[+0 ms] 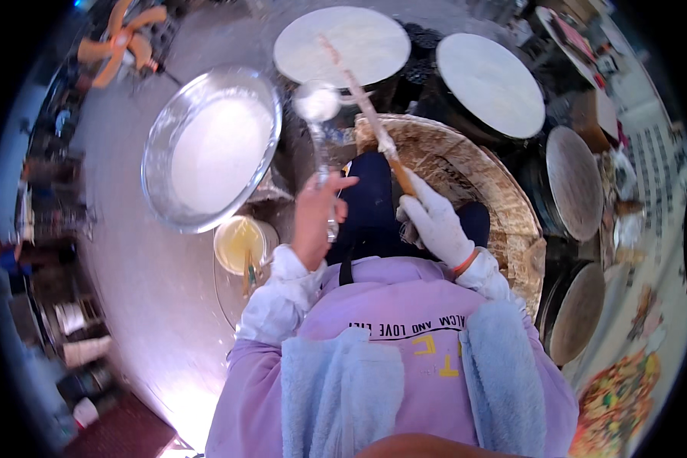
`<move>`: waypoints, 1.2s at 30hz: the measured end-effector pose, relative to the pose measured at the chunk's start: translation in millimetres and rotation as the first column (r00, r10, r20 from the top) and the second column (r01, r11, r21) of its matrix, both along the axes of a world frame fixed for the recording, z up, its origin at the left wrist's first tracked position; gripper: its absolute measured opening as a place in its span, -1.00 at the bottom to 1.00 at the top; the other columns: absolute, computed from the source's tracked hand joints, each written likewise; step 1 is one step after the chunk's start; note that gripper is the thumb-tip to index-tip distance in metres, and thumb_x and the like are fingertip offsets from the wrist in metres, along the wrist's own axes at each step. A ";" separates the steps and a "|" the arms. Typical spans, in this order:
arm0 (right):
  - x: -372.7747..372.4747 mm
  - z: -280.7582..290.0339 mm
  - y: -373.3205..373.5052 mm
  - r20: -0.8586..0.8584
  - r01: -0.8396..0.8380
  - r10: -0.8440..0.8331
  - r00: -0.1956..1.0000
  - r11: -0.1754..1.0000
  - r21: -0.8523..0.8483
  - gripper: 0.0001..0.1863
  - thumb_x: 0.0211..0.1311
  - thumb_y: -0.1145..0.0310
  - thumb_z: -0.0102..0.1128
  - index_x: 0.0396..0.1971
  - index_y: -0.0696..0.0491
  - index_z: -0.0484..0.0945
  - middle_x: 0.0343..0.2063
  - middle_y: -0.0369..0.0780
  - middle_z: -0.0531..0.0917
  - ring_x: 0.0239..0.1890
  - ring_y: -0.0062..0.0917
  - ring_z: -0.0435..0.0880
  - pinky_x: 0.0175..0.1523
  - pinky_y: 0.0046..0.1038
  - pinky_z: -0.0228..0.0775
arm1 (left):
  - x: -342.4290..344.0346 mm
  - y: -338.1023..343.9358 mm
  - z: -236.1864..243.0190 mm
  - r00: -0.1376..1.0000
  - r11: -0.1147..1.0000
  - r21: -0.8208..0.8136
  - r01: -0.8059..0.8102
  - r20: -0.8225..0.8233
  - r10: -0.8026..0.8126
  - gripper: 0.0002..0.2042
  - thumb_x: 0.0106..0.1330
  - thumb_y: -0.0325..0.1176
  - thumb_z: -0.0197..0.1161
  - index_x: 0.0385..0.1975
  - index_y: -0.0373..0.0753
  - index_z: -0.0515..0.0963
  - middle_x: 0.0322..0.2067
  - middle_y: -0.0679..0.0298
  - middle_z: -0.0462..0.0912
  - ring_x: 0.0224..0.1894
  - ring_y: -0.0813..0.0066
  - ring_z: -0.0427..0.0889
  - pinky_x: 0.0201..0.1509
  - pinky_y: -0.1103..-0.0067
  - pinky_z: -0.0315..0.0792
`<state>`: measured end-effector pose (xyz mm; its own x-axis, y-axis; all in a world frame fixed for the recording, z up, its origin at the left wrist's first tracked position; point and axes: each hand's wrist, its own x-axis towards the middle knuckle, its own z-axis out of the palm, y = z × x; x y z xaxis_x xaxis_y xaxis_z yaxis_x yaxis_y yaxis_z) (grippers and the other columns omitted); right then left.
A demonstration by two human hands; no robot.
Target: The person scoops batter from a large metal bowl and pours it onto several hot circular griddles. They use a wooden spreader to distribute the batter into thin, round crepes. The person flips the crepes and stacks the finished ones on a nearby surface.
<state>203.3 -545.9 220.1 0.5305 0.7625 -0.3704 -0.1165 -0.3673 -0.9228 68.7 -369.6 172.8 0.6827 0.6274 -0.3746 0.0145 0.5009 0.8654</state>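
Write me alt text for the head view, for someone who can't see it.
A person's gloved right hand angles a stick over a white-coated round griddle, while the bare left hand holds a ladle. A second griddle, also white-coated, stands to the right. On the left are a metal bowl of white mixture and a small bucket.

Metal ladle (317, 102), white-smeared; wooden stick (369, 114) slanting beside it

Upside-down black and yellow lettering (412, 328) on a lilac sweatshirt (433, 404), blurred dark characters (653, 172) on a pale wall (653, 263)
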 end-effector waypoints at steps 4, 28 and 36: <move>22.0 -24.4 23.4 -0.159 -0.122 0.114 0.981 0.992 -0.040 -0.53 0.42 0.36 -0.04 0.31 0.04 0.37 -0.47 -0.31 0.58 -0.65 -0.73 0.53 -0.60 -0.67 0.35 | -79.6 46.6 -34.4 0.947 0.947 -0.064 -0.314 -0.096 0.308 -0.63 0.40 -0.29 0.19 0.12 -0.31 0.41 -0.13 0.20 0.66 -0.55 0.68 0.49 -0.49 0.74 0.37; 52.8 -71.4 282.2 -0.181 -0.635 0.617 0.766 0.683 -0.361 -0.44 0.51 0.23 -0.12 0.47 -0.26 0.16 -0.56 -0.29 0.52 -0.73 -0.69 0.43 -0.67 -0.62 0.29 | -175.1 320.8 -166.6 0.191 0.284 0.265 0.921 -0.946 0.263 -0.82 0.45 -0.31 0.03 -0.24 -0.29 0.49 -0.38 -0.02 0.68 -0.27 -0.09 0.69 -0.19 0.10 0.54; 25.4 -116.6 428.1 0.240 -0.702 0.909 -0.340 -0.075 -0.708 -0.81 0.31 0.41 0.04 -0.15 0.12 0.52 -0.55 -0.13 0.62 -0.58 -0.42 0.59 -0.50 -0.35 0.45 | -206.7 368.5 -163.4 0.218 0.644 -0.161 0.748 -0.857 -0.467 -0.74 0.43 -0.29 -0.02 -0.31 -0.37 0.51 -0.61 0.15 0.51 -0.69 0.31 0.49 -0.61 0.39 0.41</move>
